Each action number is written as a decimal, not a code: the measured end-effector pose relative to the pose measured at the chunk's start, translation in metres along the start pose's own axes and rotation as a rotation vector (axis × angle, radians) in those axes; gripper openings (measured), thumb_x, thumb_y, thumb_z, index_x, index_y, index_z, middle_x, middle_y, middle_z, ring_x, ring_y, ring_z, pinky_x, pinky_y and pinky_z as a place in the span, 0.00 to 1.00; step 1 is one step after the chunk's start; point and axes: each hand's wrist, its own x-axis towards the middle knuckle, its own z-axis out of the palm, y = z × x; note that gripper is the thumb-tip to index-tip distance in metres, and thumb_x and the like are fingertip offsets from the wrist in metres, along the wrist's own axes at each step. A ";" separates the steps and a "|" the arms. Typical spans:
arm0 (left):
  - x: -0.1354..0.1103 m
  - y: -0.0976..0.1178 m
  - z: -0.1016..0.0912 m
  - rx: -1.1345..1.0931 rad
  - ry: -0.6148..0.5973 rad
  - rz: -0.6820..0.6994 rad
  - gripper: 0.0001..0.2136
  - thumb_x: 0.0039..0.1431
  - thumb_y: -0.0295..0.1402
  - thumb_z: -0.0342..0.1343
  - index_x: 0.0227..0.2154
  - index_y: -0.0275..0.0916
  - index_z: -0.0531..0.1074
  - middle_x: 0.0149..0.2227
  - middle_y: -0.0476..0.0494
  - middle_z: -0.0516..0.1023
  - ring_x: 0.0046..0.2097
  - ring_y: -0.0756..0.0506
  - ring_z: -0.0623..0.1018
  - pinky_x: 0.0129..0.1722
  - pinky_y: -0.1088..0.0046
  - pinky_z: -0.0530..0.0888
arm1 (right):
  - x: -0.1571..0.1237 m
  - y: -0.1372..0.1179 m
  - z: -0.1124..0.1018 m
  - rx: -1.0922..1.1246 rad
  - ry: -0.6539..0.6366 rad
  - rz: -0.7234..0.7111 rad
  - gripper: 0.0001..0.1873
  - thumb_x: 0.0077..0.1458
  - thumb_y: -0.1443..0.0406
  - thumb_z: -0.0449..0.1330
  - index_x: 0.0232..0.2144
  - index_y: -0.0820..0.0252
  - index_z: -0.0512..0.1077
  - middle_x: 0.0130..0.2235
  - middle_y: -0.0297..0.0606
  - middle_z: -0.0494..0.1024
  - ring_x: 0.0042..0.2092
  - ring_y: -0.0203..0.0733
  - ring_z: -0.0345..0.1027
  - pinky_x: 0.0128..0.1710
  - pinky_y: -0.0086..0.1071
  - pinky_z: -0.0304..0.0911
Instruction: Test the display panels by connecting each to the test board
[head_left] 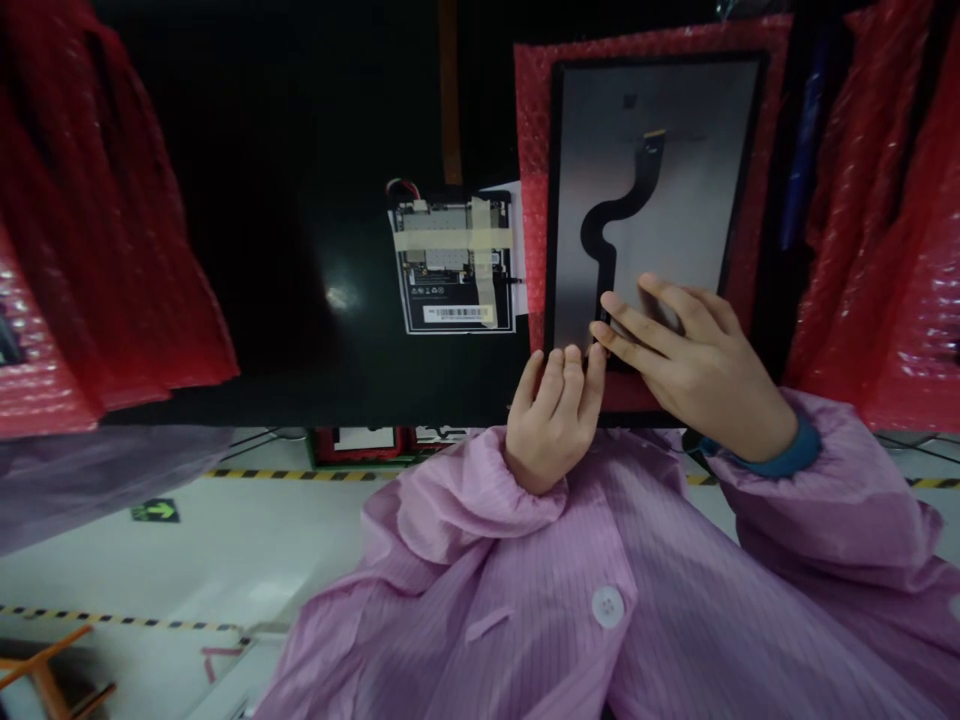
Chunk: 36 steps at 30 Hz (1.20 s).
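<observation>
A grey display panel (pixel 660 180) with a black frame and a winding black flex cable (pixel 611 215) lies on a red bubble-wrap sheet (pixel 534 120) on the black table. My right hand (pixel 694 355) rests on the panel's near corner, fingers stretched flat and pointing left, over the cable's lower end. My left hand (pixel 553 410) sits at the near edge of the bubble wrap, fingers together and curled onto that edge, touching the right hand's fingertips. Both arms wear pink striped sleeves.
A circuit board (pixel 454 262) with beige tape strips, a barcode label and red wires lies left of the panel. Red bubble-wrap bags hang at the left (pixel 90 220) and right (pixel 885 220). Below the table edge is a pale floor with yellow-black tape (pixel 300 474).
</observation>
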 end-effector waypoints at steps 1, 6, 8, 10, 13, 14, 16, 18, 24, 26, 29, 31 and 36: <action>0.000 0.005 0.000 0.009 -0.006 -0.028 0.16 0.68 0.23 0.48 0.55 0.29 0.73 0.45 0.33 0.82 0.49 0.40 0.82 0.57 0.60 0.76 | 0.000 0.000 0.000 0.010 0.017 0.006 0.24 0.68 0.66 0.49 0.62 0.42 0.67 0.67 0.24 0.64 0.70 0.50 0.54 0.66 0.49 0.56; -0.001 0.015 0.000 0.063 -0.010 -0.073 0.18 0.68 0.23 0.45 0.56 0.30 0.72 0.47 0.32 0.82 0.51 0.40 0.81 0.57 0.61 0.75 | 0.000 0.004 0.005 0.005 0.076 -0.008 0.24 0.67 0.68 0.49 0.62 0.45 0.68 0.66 0.27 0.67 0.68 0.52 0.58 0.62 0.52 0.59; -0.003 0.014 -0.001 0.095 -0.012 -0.045 0.18 0.69 0.23 0.44 0.55 0.32 0.73 0.48 0.32 0.81 0.52 0.40 0.80 0.57 0.61 0.75 | 0.000 0.005 0.007 0.006 0.073 -0.026 0.25 0.67 0.69 0.48 0.63 0.48 0.66 0.66 0.31 0.66 0.68 0.53 0.56 0.62 0.54 0.59; -0.002 0.014 -0.001 0.128 -0.021 -0.022 0.17 0.68 0.23 0.46 0.54 0.34 0.74 0.48 0.33 0.81 0.52 0.39 0.80 0.57 0.61 0.75 | 0.000 0.006 0.008 0.000 0.082 -0.050 0.25 0.68 0.69 0.48 0.63 0.50 0.67 0.67 0.33 0.66 0.68 0.54 0.55 0.61 0.54 0.59; 0.001 0.015 -0.002 0.127 -0.030 -0.050 0.16 0.67 0.23 0.47 0.52 0.35 0.75 0.47 0.34 0.81 0.50 0.40 0.80 0.55 0.61 0.75 | 0.000 0.005 0.009 -0.027 0.095 -0.064 0.24 0.67 0.69 0.48 0.62 0.50 0.68 0.66 0.31 0.67 0.67 0.54 0.57 0.61 0.53 0.60; 0.002 0.016 -0.002 0.109 -0.028 -0.072 0.16 0.67 0.23 0.47 0.52 0.35 0.76 0.47 0.34 0.81 0.50 0.40 0.80 0.55 0.61 0.75 | -0.001 0.005 0.009 -0.037 0.096 -0.068 0.24 0.67 0.70 0.48 0.62 0.51 0.69 0.66 0.32 0.67 0.66 0.54 0.58 0.60 0.53 0.60; 0.004 0.017 -0.001 0.062 -0.020 -0.114 0.16 0.66 0.23 0.48 0.51 0.35 0.77 0.46 0.33 0.81 0.49 0.40 0.80 0.54 0.60 0.74 | -0.001 0.004 0.006 -0.051 0.097 -0.079 0.24 0.67 0.70 0.48 0.61 0.53 0.70 0.66 0.33 0.68 0.65 0.55 0.59 0.59 0.52 0.62; 0.004 0.015 0.000 0.023 0.002 -0.127 0.16 0.65 0.23 0.49 0.50 0.34 0.77 0.46 0.33 0.80 0.48 0.40 0.80 0.54 0.61 0.74 | 0.000 0.004 0.000 -0.042 0.081 -0.092 0.24 0.67 0.70 0.47 0.60 0.56 0.71 0.65 0.36 0.69 0.65 0.56 0.60 0.58 0.52 0.64; -0.003 0.008 0.011 -0.014 0.042 -0.087 0.17 0.64 0.25 0.50 0.54 0.35 0.74 0.46 0.35 0.80 0.48 0.41 0.79 0.53 0.62 0.72 | 0.038 0.009 -0.042 0.056 0.039 0.030 0.26 0.67 0.61 0.51 0.62 0.67 0.66 0.59 0.51 0.74 0.57 0.56 0.69 0.57 0.51 0.68; -0.003 0.009 0.010 0.010 0.012 -0.083 0.18 0.64 0.25 0.50 0.54 0.36 0.74 0.46 0.36 0.80 0.47 0.42 0.79 0.52 0.61 0.73 | 0.060 0.010 -0.053 -0.012 0.109 0.214 0.26 0.65 0.61 0.53 0.61 0.67 0.67 0.55 0.54 0.76 0.55 0.61 0.70 0.50 0.55 0.70; 0.004 0.006 -0.001 -0.013 -0.052 -0.079 0.17 0.63 0.26 0.50 0.54 0.35 0.74 0.45 0.37 0.80 0.44 0.42 0.78 0.48 0.62 0.75 | 0.089 0.015 -0.051 -0.015 0.254 0.445 0.27 0.62 0.60 0.56 0.59 0.69 0.68 0.52 0.58 0.76 0.54 0.67 0.69 0.46 0.58 0.71; 0.019 -0.006 -0.011 -0.113 -0.098 -0.067 0.15 0.63 0.27 0.51 0.50 0.37 0.76 0.39 0.40 0.80 0.40 0.43 0.78 0.41 0.64 0.76 | 0.100 0.022 -0.039 0.064 0.340 0.497 0.29 0.59 0.61 0.58 0.59 0.71 0.67 0.51 0.58 0.76 0.54 0.67 0.69 0.48 0.59 0.70; 0.092 -0.083 -0.015 -0.237 -0.004 -0.268 0.11 0.67 0.29 0.49 0.42 0.39 0.77 0.41 0.41 0.79 0.46 0.41 0.76 0.49 0.62 0.74 | 0.105 0.039 -0.008 0.353 0.530 0.374 0.28 0.52 0.67 0.59 0.57 0.64 0.68 0.47 0.48 0.78 0.50 0.54 0.73 0.54 0.52 0.69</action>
